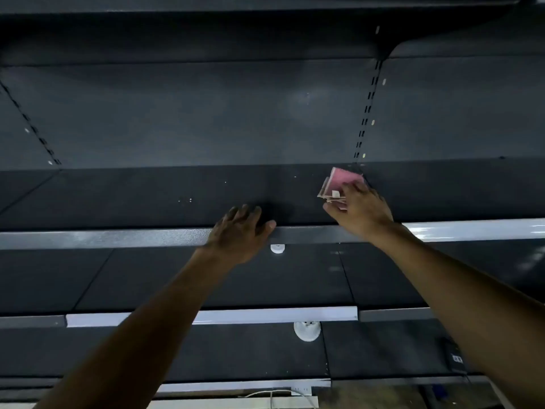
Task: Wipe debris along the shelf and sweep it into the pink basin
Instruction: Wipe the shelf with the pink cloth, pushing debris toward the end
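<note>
Dark metal store shelving fills the view. On the dark shelf board (177,199), the right hand (358,209) presses a folded pink cloth (342,184) near the back corner. Small pale specks of debris (188,199) lie to its left — nearer the left hand (239,231), resting flat with fingers relaxed on the shelf's front edge. No pink basin shows.

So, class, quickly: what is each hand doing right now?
Left hand: open, resting on the shelf front edge, holding nothing.
Right hand: gripping a folded pink cloth on the shelf.
</note>
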`<action>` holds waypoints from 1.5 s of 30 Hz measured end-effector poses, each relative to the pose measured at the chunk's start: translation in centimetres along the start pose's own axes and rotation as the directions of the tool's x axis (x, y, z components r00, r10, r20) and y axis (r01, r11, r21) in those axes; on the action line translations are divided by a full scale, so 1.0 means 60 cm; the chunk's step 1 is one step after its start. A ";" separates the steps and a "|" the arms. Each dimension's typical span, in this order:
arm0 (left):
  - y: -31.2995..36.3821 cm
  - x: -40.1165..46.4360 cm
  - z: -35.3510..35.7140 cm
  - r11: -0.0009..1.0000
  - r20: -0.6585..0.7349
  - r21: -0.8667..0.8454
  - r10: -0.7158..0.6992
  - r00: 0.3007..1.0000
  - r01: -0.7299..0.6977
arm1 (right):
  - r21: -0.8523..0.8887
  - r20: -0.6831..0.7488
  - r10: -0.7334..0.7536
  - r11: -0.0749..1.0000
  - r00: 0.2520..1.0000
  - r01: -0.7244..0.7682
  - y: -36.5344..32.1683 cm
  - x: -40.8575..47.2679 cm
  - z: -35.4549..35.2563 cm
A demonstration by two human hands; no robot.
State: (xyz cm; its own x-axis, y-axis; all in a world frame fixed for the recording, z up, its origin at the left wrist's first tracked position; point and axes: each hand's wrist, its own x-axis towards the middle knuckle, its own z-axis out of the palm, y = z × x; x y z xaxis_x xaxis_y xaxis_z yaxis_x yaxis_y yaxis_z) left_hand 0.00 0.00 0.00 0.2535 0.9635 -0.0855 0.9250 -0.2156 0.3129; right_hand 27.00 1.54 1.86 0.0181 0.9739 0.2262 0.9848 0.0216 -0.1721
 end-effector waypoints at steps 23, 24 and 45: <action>-0.025 -0.017 0.028 0.972 -0.188 0.235 0.033 0.982 0.012 | 0.050 0.270 -0.227 0.974 0.936 0.222 0.009 0.049 -0.012; -0.028 -0.019 0.027 0.971 -0.192 0.237 0.023 0.981 0.024 | 0.034 0.212 -0.226 0.974 0.951 0.224 0.010 0.050 -0.005; -0.074 -0.012 0.052 0.978 -0.374 0.194 0.005 0.927 0.073 | 0.646 0.251 0.362 0.628 0.898 -0.434 0.007 0.035 -0.024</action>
State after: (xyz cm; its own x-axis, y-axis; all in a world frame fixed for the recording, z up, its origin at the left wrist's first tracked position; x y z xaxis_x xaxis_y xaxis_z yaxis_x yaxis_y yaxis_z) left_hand -3.41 -0.22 -4.29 0.1334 0.9517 0.2764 0.9783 -0.1710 0.1166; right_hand 27.69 3.24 3.64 0.3294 0.9388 -0.1003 0.4996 -0.2635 -0.8252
